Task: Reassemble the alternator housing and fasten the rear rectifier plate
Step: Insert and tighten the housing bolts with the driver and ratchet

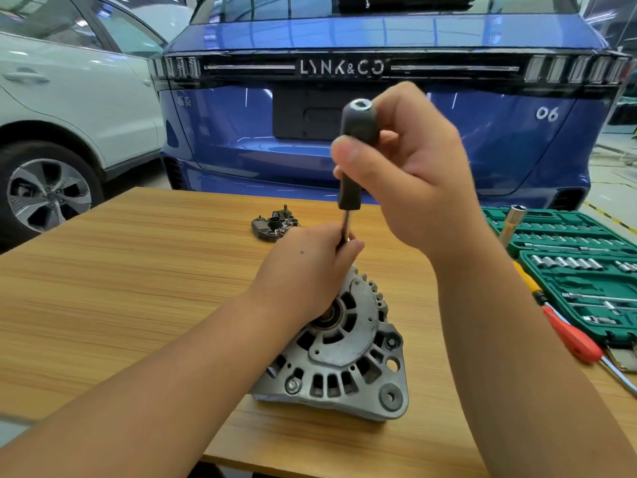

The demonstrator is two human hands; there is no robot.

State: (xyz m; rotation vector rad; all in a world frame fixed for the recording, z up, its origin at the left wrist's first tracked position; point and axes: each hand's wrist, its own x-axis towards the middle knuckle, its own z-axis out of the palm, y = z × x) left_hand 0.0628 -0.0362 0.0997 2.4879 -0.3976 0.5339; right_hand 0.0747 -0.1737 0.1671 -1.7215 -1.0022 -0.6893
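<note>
A grey cast alternator housing lies on the wooden table in front of me, its vented face up. A black-handled driver stands upright over its far edge. My right hand grips the handle from the right. My left hand rests on the housing and pinches the driver's metal shaft low down; the tip is hidden behind its fingers. The dark rectifier plate lies apart, farther back on the table.
A green socket set case lies open at the right with a loose socket standing in it. A red-handled screwdriver and a yellow-handled one lie beside it. A blue car stands right behind the table, a white one at left.
</note>
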